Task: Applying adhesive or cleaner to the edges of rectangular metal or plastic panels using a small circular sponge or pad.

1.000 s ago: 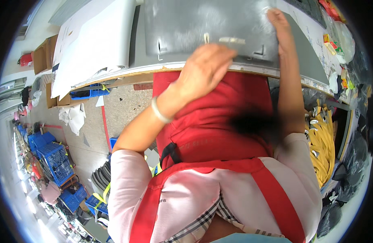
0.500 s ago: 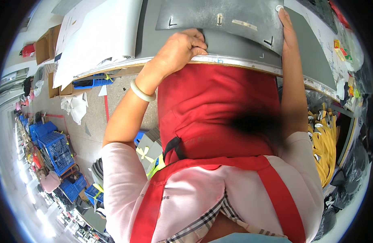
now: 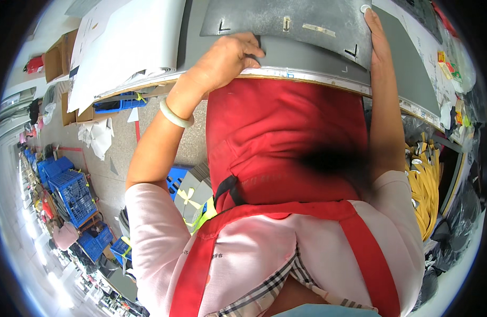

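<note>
A dark grey template plate (image 3: 275, 16) with cut-out corner marks and tape strips lies over a grey sheet (image 3: 307, 55) on the worktable. My left hand (image 3: 230, 59), with a pale bangle on the wrist, is closed near the table's front edge, beside the plate's lower left side. Its fingers are curled around a small dark thing, mostly hidden. At the plate's right edge my right hand (image 3: 380, 45) holds on, its fingertips beside a round white knob (image 3: 364, 9).
White paper sheets (image 3: 130, 37) curl over the table's left end. Cardboard boxes (image 3: 60, 58) and blue crates (image 3: 74, 195) stand on the floor to the left. Yellow strips (image 3: 424, 190) hang at the right, near black plastic bags (image 3: 460, 216).
My left hand has shifted slightly left and up along the plate's lower edge, and its forearm moved left. My right hand stays at the plate's right edge.
</note>
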{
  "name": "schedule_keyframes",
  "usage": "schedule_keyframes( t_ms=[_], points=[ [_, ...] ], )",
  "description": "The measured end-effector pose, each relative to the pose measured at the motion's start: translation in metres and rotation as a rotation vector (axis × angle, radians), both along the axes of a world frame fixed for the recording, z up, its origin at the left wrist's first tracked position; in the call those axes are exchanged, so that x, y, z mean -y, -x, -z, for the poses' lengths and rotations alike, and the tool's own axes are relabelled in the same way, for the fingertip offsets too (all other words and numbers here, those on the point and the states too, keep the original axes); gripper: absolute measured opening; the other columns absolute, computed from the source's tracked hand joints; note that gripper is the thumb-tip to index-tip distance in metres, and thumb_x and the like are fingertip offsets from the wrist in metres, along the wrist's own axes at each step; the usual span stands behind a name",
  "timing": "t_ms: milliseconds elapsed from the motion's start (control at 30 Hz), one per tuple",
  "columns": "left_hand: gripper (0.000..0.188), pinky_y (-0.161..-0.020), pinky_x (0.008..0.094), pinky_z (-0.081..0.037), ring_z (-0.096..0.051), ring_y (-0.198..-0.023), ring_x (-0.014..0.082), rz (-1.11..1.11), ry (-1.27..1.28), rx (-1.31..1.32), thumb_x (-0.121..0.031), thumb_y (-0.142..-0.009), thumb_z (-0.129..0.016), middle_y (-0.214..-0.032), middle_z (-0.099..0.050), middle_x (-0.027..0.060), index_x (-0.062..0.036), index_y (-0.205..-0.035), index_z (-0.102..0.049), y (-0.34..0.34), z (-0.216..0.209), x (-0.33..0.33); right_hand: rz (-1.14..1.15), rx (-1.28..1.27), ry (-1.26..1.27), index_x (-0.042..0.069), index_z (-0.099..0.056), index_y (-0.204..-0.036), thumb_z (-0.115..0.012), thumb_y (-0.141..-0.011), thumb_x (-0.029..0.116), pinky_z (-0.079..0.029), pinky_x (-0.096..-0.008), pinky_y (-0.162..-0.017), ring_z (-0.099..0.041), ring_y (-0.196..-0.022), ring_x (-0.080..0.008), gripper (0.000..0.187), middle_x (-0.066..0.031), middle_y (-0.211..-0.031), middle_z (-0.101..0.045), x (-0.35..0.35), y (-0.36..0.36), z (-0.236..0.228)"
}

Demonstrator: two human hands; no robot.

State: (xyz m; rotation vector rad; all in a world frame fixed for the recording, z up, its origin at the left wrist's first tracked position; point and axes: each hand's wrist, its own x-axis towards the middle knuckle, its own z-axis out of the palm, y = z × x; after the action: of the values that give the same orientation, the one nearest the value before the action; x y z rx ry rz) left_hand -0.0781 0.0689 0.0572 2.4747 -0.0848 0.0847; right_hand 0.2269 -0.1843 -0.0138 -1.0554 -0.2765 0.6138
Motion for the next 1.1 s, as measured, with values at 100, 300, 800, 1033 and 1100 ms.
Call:
schedule_keyframes(
  t_ms=[100, 300, 800, 1033, 1100],
  points=[
    [0.023, -0.084, 0.0355, -0.053, -0.067, -0.094, 0.0289, 0.009, -0.019, -0.007, -0.006, -0.083, -0.074, -0.105, -0.067, 0.0107, -0.0009, -0.106, -0.073, 0.001, 0.000, -0.002, -0.006, 0.013, 0.014, 0.009, -0.057, -0.116, -0.063, -0.100, 0.029, -0.059, -0.0323, -0.085, -0.067, -0.096, -0.0144, 0.027, -0.0056, -0.107, -0.067, -0.001, 0.001, 0.000],
    [0.019, -0.084, 0.0346, -0.055, -0.068, -0.095, 0.0288, 0.022, -0.057, 0.060, -0.005, -0.086, -0.071, -0.105, -0.067, 0.0110, -0.0006, -0.105, -0.073, 0.007, 0.002, -0.002, -0.023, 0.058, 0.012, 0.009, -0.058, -0.114, -0.064, -0.100, 0.029, -0.059, -0.0308, -0.084, -0.067, -0.095, -0.0136, 0.025, -0.0049, -0.107, -0.068, 0.003, -0.007, 0.007],
    [0.018, -0.084, 0.0386, -0.052, -0.063, -0.095, 0.0318, -0.013, 0.038, 0.296, -0.012, -0.085, -0.074, -0.100, -0.067, 0.0116, -0.0003, -0.098, -0.073, -0.025, 0.030, 0.059, 0.094, -0.001, -0.037, 0.010, -0.063, -0.110, -0.063, -0.100, 0.023, -0.054, -0.0277, -0.081, -0.066, -0.090, -0.0125, 0.016, -0.0015, -0.100, -0.069, -0.015, 0.021, -0.013],
    [0.014, -0.085, 0.0403, -0.052, -0.062, -0.097, 0.0306, -0.064, 0.118, 0.259, -0.010, -0.084, -0.071, -0.095, -0.066, 0.0089, -0.0025, -0.095, -0.074, -0.029, 0.029, 0.059, 0.045, 0.078, -0.045, 0.011, -0.064, -0.108, -0.064, -0.099, 0.023, -0.053, -0.0264, -0.079, -0.065, -0.086, -0.0110, 0.015, -0.0001, -0.098, -0.069, -0.010, 0.012, -0.002],
    [0.014, -0.083, 0.0411, -0.053, -0.063, -0.095, 0.0314, -0.023, 0.014, 0.263, -0.004, -0.084, -0.067, -0.095, -0.067, 0.0095, -0.0020, -0.095, -0.074, -0.028, 0.023, 0.061, 0.045, 0.079, -0.051, 0.011, -0.064, -0.108, -0.064, -0.099, 0.023, -0.053, -0.0264, -0.079, -0.065, -0.085, -0.0110, 0.015, 0.0001, -0.097, -0.069, -0.010, 0.011, -0.001]
  ],
)
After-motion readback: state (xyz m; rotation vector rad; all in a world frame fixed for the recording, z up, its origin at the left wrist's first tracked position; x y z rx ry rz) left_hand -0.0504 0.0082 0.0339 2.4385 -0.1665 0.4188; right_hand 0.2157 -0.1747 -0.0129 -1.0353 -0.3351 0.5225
